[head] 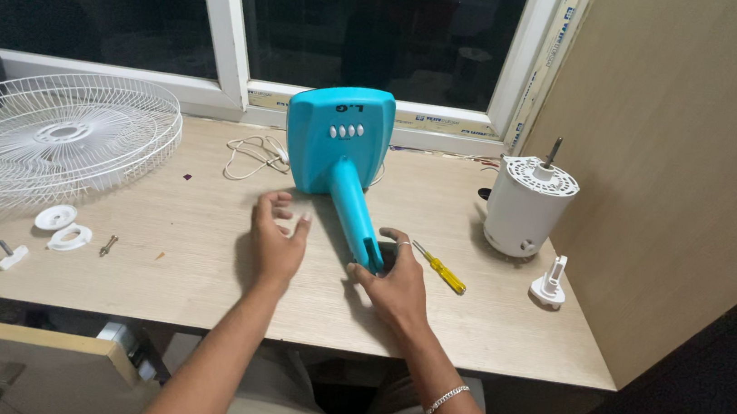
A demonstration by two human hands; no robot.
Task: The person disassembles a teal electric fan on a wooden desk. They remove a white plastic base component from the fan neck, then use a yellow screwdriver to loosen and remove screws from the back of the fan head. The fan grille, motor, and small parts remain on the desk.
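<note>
Head view looks down on a pale wooden surface (196, 280) under a window, where a turquoise plastic fan base with a tapering neck (338, 145) lies flat, its square foot toward the window and its neck pointing back at the person. Left hand (276, 241) rests on the surface just left of the neck, fingers loosely curled and released, gripping nothing. Right hand (394, 283) sits at the neck's open end, thumb and fingers touching it; whether they truly clasp it I cannot tell.

Such a base is probably rigid moulded plastic, smooth and a little slippery, with most of its weight in the square foot. A sound hold would likely be around the neck with a second hand steadying the foot.

Right of the base lie a yellow-handled screwdriver (441, 268), a white cylindrical fan motor with its shaft upright (526, 205) and a small white plastic fitting (550, 285). Left of the base sit a white wire fan guard (52, 135), cut off by the frame edge, and small white caps and screws (63, 230). A thin white cord (251, 154) trails behind the base, its end hidden. Beyond the window glass all is dark.
</note>
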